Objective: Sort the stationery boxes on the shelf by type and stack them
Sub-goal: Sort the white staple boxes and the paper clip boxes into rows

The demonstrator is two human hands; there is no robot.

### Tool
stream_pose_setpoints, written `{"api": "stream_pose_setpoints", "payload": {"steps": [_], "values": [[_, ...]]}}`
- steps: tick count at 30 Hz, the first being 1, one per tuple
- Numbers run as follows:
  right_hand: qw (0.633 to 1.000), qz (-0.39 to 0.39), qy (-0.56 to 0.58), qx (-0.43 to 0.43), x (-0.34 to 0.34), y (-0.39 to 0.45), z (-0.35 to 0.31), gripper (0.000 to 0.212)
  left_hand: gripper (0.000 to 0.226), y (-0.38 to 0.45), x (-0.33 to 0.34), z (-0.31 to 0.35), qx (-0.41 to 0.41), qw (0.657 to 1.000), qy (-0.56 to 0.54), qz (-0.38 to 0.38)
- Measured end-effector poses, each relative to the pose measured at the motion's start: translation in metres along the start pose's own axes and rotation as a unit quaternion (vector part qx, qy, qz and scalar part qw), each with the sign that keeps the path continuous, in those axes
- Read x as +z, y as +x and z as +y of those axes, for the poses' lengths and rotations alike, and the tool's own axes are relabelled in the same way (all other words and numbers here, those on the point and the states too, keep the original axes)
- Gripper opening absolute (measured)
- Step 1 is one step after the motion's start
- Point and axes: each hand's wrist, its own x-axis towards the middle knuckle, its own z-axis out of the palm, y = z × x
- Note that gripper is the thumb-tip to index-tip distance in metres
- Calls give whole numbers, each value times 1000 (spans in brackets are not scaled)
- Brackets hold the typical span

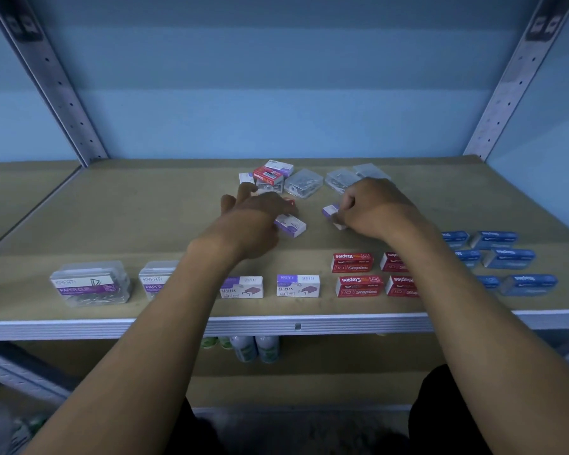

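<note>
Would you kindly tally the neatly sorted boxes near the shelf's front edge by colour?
Clear paper clip boxes: 2
Purple-and-white staple boxes: 2
Red staple boxes: 4
Blue boxes: 6
Total: 14

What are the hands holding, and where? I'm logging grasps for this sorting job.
The right hand grips a small purple-and-white staples box by its right end. The left hand rests on another purple-and-white box; its grip is hidden.

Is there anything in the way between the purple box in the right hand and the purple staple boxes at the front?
Nothing visible: bare shelf lies between that box and the front purple boxes.
</note>
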Motion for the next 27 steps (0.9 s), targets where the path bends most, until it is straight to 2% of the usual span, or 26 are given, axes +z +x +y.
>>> {"api": "stream_pose_setpoints", "payload": {"steps": [3,6,12,18,22,27], "values": [[1000,-7,23,2,-2,-9,0,26,52,2,0,-2,4,1000,0,-2],[999,-6,42,-8,-3,-16,1,19,51,7,3,-2,3,1000,7,-5],[996,3,85,-11,0,-17,9,23,35,12,5,-4,19,998,60,19],[990,12,140,-23,-2,-26,16,10,30,7,-4,-5,23,996,10,80],[990,-1,135,-34,-3,-32,17,10,26,4,-4,-5,22,996,19,82],[990,19,130,-43,-3,-35,22,8,20,-1,-5,-4,18,997,-3,77]]}}
